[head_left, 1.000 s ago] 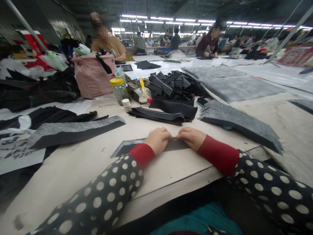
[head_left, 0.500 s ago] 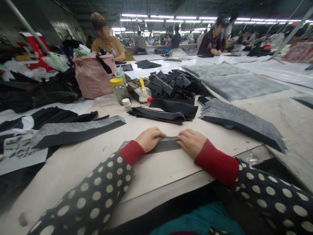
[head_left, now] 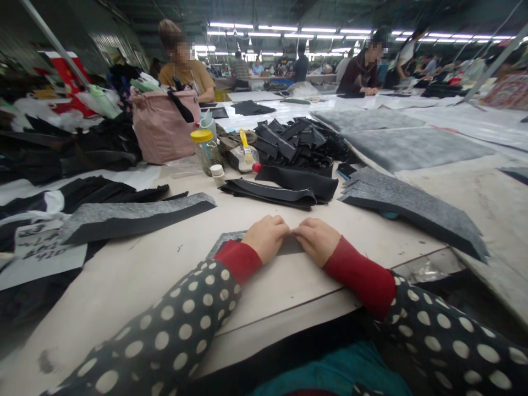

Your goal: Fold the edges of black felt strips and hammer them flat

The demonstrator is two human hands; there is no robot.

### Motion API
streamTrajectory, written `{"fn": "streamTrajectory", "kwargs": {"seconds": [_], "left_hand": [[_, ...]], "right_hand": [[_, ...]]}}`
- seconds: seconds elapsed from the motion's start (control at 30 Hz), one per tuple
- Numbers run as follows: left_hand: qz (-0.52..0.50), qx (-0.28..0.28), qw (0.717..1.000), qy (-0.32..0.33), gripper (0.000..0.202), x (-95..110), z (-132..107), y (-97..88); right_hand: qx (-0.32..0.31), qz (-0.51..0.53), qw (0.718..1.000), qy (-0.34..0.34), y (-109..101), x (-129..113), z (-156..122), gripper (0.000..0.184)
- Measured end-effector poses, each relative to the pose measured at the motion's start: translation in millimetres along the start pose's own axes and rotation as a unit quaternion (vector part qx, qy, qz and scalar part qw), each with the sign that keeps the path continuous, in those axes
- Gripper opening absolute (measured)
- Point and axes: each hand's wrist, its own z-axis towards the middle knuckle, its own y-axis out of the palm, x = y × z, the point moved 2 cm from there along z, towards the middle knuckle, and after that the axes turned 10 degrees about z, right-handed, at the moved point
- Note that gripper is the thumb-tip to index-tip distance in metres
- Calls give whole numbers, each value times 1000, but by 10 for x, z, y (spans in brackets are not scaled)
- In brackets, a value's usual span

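Note:
A dark fabric strip with a speckled grey edge (head_left: 227, 237) lies flat on the table in front of me. My left hand (head_left: 269, 235) pinches its far edge, fingers closed and pointing right. From the other side my right hand (head_left: 317, 239) closes on the same edge, its fingertips almost touching the left ones. The two hands cover most of the strip; a dark part shows below the fingertips. Just beyond them lie folded black fabric pieces (head_left: 268, 192).
Stacked grey-and-black pieces lie at right (head_left: 412, 209) and left (head_left: 140, 217). Behind stand a yellow-lidded jar (head_left: 206, 151), a white-capped bottle (head_left: 218, 175), a yellow-handled brush (head_left: 246, 146), a pink bag (head_left: 165, 126) and a heap of black pieces (head_left: 289, 140). Co-workers stand across the table.
My left hand has slid right along the strip toward my right hand, closing the gap between them. More of the strip's left end now shows. The view has shifted slightly.

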Motion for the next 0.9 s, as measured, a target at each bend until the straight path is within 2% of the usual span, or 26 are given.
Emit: {"fn": "streamTrajectory", "kwargs": {"seconds": [0.13, 0.27, 0.43, 0.53, 0.63, 0.73, 0.9], "left_hand": [[-3, -8, 1000, 6, 23, -3, 17, -17], [-104, -11, 994, 29, 22, -172, 3, -33], [-177, -5, 984, -30, 24, -405, -186, -76], [-180, 11, 982, -53, 24, -411, -261, -91], [-166, 20, 985, -49, 26, -377, -262, -82], [-144, 17, 989, -39, 28, -367, -252, -64], [-97, 17, 995, -6, 28, -351, -268, -63]], "right_hand": [[3, -75, 997, 14, 33, -109, -13, 25], [-14, -95, 995, 28, 22, -153, -22, 27], [-23, -89, 995, 47, -9, -163, -6, 28], [-30, -71, 995, 57, -13, -180, 31, 26], [-30, -12, 998, 46, 2, -207, 82, 23], [-28, 31, 999, 27, 44, -234, 130, 30], [-47, -36, 998, -3, 152, -300, 171, 26]]}}
